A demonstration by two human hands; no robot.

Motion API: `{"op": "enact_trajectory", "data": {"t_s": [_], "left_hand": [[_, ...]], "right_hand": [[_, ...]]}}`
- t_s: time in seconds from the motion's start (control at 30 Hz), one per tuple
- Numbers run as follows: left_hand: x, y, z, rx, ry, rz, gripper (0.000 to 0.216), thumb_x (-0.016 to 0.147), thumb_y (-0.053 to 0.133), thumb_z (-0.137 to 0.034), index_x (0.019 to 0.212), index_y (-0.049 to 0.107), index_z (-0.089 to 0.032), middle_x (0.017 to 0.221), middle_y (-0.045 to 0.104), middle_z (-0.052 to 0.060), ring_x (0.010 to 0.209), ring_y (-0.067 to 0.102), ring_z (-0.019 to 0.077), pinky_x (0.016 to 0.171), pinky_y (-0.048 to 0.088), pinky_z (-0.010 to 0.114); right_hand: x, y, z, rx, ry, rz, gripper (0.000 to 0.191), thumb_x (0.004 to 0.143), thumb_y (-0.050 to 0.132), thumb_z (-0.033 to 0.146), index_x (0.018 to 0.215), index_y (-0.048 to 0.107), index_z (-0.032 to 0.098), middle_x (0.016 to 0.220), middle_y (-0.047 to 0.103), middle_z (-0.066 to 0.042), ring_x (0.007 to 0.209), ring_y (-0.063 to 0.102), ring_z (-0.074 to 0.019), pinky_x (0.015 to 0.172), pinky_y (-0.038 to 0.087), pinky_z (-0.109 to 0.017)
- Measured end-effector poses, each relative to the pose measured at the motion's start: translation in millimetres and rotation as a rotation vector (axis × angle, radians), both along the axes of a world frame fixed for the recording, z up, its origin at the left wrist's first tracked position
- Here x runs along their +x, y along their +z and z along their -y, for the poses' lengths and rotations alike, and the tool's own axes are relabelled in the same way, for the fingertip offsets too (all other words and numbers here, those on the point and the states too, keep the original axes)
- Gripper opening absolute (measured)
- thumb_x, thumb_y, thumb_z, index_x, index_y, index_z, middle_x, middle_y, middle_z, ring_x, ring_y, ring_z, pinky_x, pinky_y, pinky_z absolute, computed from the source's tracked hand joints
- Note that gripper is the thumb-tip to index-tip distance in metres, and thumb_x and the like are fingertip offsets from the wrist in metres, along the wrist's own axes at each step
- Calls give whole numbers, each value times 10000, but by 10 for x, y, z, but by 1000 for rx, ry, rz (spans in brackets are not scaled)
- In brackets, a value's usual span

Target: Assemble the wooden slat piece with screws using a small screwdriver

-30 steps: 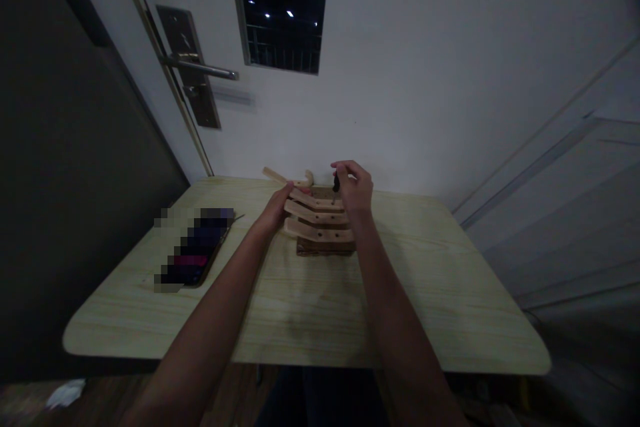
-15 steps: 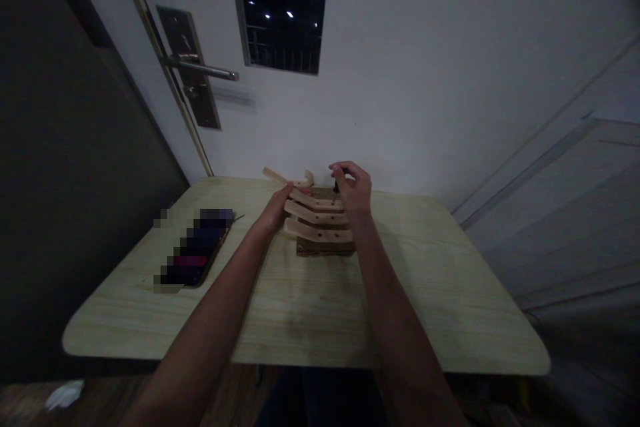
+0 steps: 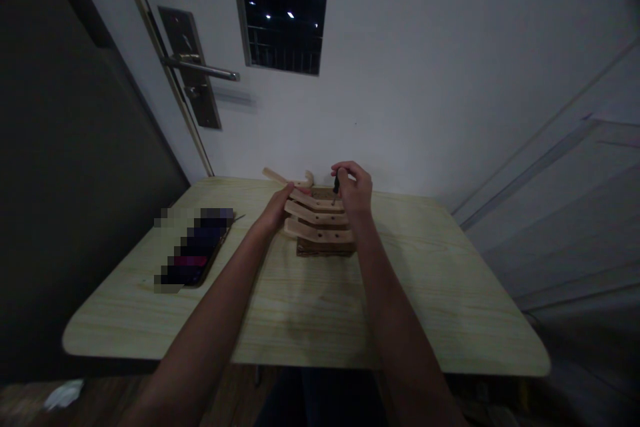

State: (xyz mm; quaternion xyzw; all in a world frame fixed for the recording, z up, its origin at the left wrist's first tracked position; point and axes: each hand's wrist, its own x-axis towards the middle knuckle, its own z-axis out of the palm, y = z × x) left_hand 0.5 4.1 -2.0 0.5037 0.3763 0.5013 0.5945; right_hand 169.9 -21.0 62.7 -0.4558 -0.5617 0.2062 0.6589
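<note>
My right hand (image 3: 355,190) is closed around the black handle of a screwdriver (image 3: 336,185). Its thin shaft points down at a hole in the farthest of three bent wooden strips (image 3: 323,203). These pale strips lie side by side across a dark brown wooden block (image 3: 326,251); the middle strip (image 3: 316,217) and nearest strip (image 3: 320,235) show dark holes. My left hand (image 3: 277,208) grips the left end of the farthest strip, its fingers partly hidden. Just behind it lies another wooden piece with a curled end (image 3: 309,179). My right hand and forearm cover the strips' right ends.
A phone (image 3: 213,250), partly pixelated, lies on the left of the pale wooden table (image 3: 450,293), with a thin rod (image 3: 240,217) by its upper corner. A white door with a metal handle (image 3: 210,71) stands directly behind the table.
My right hand and the screwdriver have shifted very slightly, and more of the black handle shows. The left hand and the wooden strips stay in place.
</note>
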Motion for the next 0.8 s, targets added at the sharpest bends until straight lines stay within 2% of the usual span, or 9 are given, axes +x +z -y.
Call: {"op": "enact_trajectory", "data": {"t_s": [0.13,0.3,0.4,0.57,0.67,0.8], "left_hand": [[0,-4,-11,-14,-5,9,586,781,549,-656,936,713,-116,860,758,105,824,696,259,797,517,355],[-9,-48,-50,-23,-14,6,609,776,545,-671,958,719,-117,879,761,110,840,700,267,793,518,359],[-9,-52,-55,-24,-9,12,603,765,558,-676,943,724,-123,886,762,107,834,697,260,791,518,353],[0,-4,-17,-34,-12,32,580,749,585,-667,910,721,-127,856,757,97,808,688,250,792,513,346],[3,3,-13,-17,-4,11,573,761,572,-660,924,719,-131,871,757,92,817,684,247,801,509,346],[1,-22,-38,16,9,-18,570,772,552,-655,925,720,-133,907,757,97,851,682,252,807,505,342]], "right_hand": [[2,-9,-5,0,-19,13,172,800,555,327,776,648,184,726,643,5,458,428,-59,430,322,-208],[-9,-20,-25,24,-38,-30,176,761,614,365,728,573,197,722,625,-6,624,563,-114,482,396,-206],[-11,-22,-23,24,-1,-51,203,747,648,370,726,517,217,703,619,6,670,591,-127,499,420,-199],[-1,2,3,4,54,-15,173,807,602,392,800,608,220,727,623,2,679,589,-119,493,411,-187],[5,13,14,-13,48,-16,228,849,511,349,776,663,195,710,625,-8,555,523,-86,433,341,-182],[0,23,26,-37,81,-33,244,825,470,271,780,690,177,687,633,4,400,396,-43,373,275,-187]]}}
